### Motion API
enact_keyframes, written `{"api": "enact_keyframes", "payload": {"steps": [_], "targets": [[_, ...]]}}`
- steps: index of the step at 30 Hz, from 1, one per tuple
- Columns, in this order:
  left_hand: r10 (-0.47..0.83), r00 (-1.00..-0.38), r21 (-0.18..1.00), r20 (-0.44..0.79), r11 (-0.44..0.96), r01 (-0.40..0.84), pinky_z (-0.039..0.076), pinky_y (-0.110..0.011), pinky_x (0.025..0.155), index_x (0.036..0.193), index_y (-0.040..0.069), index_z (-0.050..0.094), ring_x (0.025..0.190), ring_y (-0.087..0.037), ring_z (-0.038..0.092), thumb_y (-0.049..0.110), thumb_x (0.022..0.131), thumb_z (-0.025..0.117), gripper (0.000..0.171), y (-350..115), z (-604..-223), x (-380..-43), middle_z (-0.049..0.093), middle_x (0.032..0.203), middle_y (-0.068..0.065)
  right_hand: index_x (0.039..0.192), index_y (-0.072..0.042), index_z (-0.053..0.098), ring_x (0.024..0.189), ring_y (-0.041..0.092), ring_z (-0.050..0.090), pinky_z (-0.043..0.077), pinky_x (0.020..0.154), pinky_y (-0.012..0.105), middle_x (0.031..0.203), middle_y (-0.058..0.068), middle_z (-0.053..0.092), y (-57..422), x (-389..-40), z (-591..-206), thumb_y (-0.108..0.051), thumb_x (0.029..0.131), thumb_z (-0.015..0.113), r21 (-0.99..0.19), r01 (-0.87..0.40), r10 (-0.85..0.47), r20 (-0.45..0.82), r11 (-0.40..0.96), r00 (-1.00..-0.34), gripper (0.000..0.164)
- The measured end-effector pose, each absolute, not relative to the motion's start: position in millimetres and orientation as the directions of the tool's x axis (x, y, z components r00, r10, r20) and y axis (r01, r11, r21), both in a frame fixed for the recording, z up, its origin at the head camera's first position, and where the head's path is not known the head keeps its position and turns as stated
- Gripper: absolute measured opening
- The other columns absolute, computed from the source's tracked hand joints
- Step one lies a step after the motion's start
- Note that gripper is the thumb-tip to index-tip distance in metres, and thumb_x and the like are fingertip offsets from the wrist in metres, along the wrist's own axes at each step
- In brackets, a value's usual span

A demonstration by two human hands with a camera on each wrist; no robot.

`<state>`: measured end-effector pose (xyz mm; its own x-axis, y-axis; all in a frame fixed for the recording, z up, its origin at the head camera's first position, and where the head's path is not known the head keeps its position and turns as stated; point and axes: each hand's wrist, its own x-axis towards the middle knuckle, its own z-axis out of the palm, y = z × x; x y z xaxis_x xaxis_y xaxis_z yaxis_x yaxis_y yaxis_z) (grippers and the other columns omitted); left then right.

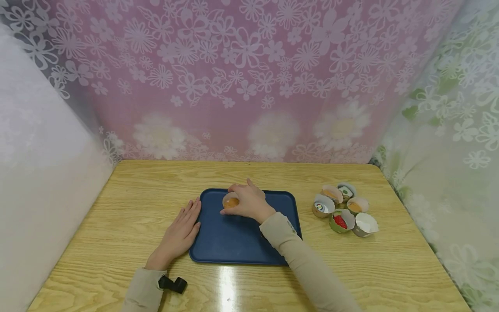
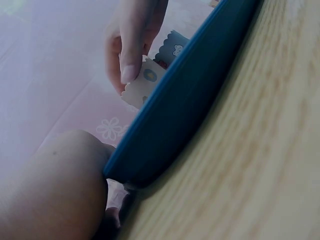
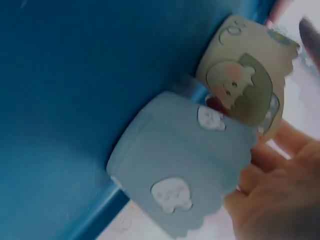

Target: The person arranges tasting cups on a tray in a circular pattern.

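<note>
My right hand (image 1: 249,201) pinches the scalloped rim of a small beige paper baking cup (image 1: 231,202) over the tray's upper left part. Orange shows inside that cup. A cartoon face is printed on its side in the right wrist view. Close beside it, a pale blue paper cup (image 3: 175,160) with white bear prints stands on the tray; in the head view my right hand hides it. Along the left edge of the dark blue tray (image 1: 238,247) my left hand (image 1: 181,234) rests, fingers straight and touching the rim.
Several more paper cups stand in a cluster on the wooden table (image 1: 148,182), right of the tray. A green one (image 1: 343,222) shows red inside, and a white-lined one (image 1: 365,225) sits nearest the right edge. Flowered curtains (image 1: 249,86) surround the table's back and sides.
</note>
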<state>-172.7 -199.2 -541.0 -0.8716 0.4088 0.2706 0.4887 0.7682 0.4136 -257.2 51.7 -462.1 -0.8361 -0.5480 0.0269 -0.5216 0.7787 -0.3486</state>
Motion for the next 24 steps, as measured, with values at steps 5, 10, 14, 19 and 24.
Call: {"api": "enact_keyframes", "payload": {"steps": [5,10,14,19,24], "targets": [[0.412,-0.872,0.420,0.263,0.765,0.488,0.013,-0.050,0.121,0.156,-0.003,0.020,0.150,-0.037,0.015,0.017,0.106,0.045,0.060,-198.9,-540.1,-172.5,0.017,0.163,-0.018,0.117,-0.016,0.069,0.115,0.021,0.062,0.010,0.122,0.051,0.121,0.002,0.068,50.8,-257.8,-461.7,-0.051,0.082,0.078,-0.355,-0.556,-0.579,0.048,0.751,-0.814,0.050],[0.415,-0.869,0.415,0.269,0.764,0.494,0.015,-0.051,0.120,0.156,-0.004,0.020,0.149,-0.038,0.016,0.016,0.105,0.046,0.060,-198.8,-539.2,-172.7,0.017,0.163,-0.019,0.119,-0.016,0.071,0.121,0.021,0.058,0.001,0.122,0.047,0.128,0.003,0.065,54.5,-261.2,-455.5,-0.034,0.085,0.078,-0.393,-0.569,-0.623,-0.011,0.722,-0.782,0.039],[0.415,-0.867,0.412,0.277,0.764,0.497,0.015,-0.052,0.120,0.156,-0.004,0.021,0.149,-0.039,0.017,0.016,0.105,0.046,0.060,-199.2,-540.0,-173.2,0.018,0.163,-0.020,0.130,-0.011,0.066,0.121,0.021,0.057,0.002,0.123,0.046,0.130,0.003,0.063,57.4,-263.8,-452.0,-0.022,0.084,0.078,-0.413,-0.579,-0.648,-0.037,0.703,-0.761,0.048],[0.413,-0.867,0.410,0.281,0.765,0.497,0.015,-0.052,0.120,0.156,-0.004,0.021,0.149,-0.038,0.017,0.016,0.105,0.046,0.060,-199.7,-541.6,-174.0,0.018,0.163,-0.019,0.130,-0.011,0.066,0.122,0.021,0.056,0.005,0.123,0.045,0.130,0.003,0.062,57.5,-265.6,-451.6,-0.012,0.082,0.077,-0.409,-0.631,-0.701,-0.033,0.660,-0.712,0.049],[0.412,-0.867,0.415,0.279,0.762,0.496,0.014,-0.052,0.120,0.156,-0.003,0.020,0.149,-0.038,0.016,0.016,0.105,0.046,0.060,-200.0,-542.3,-174.3,0.017,0.163,-0.019,0.128,-0.010,0.067,0.124,0.022,0.054,0.002,0.123,0.042,0.131,0.003,0.061,57.5,-265.2,-448.1,-0.008,0.084,0.072,-0.434,-0.651,-0.732,-0.028,0.623,-0.681,0.044]]}}
